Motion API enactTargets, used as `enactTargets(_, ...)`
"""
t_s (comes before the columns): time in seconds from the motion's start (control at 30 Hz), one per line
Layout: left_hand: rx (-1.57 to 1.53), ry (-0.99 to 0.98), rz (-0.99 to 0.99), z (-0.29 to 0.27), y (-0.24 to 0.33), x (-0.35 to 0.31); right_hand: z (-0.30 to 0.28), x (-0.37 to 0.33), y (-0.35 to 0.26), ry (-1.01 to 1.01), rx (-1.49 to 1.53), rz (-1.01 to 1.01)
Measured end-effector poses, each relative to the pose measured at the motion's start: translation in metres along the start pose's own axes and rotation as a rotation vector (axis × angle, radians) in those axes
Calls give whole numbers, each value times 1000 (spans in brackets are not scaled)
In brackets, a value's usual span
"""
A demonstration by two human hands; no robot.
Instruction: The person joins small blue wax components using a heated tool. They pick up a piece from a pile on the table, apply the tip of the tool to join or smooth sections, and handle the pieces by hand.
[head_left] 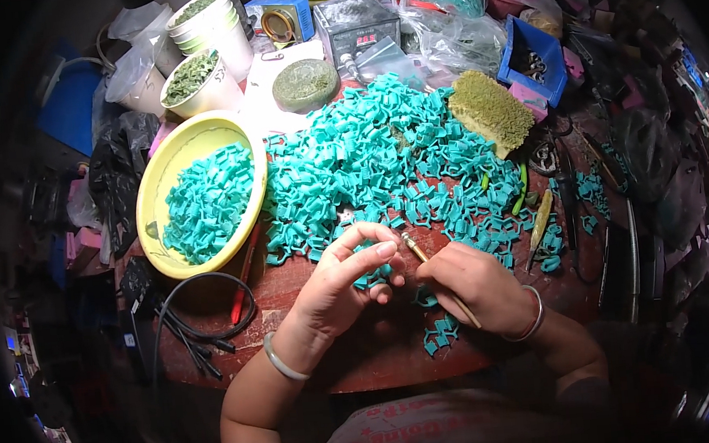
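Note:
My left hand (335, 285) is curled in front of the pile, thumb and forefinger brought together, with small teal wax-like pieces (373, 277) held in its fingers. Whether something tiny sits between the fingertips I cannot tell. Gripped in my right hand (480, 285) is a slim brass-coloured pen-like tool (417, 250), its metal tip pointing up toward my left fingertips. Beyond both hands spreads a large heap of teal pieces (349, 155). A few loose teal pieces (441, 336) lie below my right hand, near the table's front edge.
A yellow bowl (149, 229) of teal pieces stands left, beside coiled black cable (201, 279) and a red tool (237, 306). White cups (224, 94), a round green block (305, 85) and a control box (357, 25) are behind. At right are a rough sponge-like block (491, 111) and blue bin (537, 57).

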State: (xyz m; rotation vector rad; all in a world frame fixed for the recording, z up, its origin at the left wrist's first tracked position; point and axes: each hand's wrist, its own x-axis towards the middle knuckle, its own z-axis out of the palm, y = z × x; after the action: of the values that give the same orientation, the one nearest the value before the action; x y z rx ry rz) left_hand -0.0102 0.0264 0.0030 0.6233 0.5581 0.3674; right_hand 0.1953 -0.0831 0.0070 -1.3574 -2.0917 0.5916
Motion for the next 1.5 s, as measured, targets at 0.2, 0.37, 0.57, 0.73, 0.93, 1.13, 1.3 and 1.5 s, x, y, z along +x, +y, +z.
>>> enactTargets(0.2, 116, 44, -36, 7, -1, -3, -11, 5, -9, 228, 111, -37)
enactTargets(0.37, 217, -23, -73, 5, -12, 1, -7, 1, -5, 414, -48, -116)
enactTargets(0.57, 127, -123, -138, 2, -12, 2, -2, -2, 1, 448, -163, -235)
enactTargets(0.73, 88, -149, -169, 0, -10, 1, -6, -4, 0, 414, -312, -320)
enactTargets(0.93, 97, -139, -164, -1, -14, 1, -6, -2, -6, 427, -294, -357)
enactTargets(1.13, 119, -34, -30, -1, -15, 2, -6, 2, -1, 493, -143, -167)
enactTargets(1.3, 162, 22, 88, 4, -10, 2, -15, 0, -2, 295, -129, 28)
enactTargets(1.5, 181, 68, 134, 8, -7, -2, -28, -10, -15, -83, -155, 80)
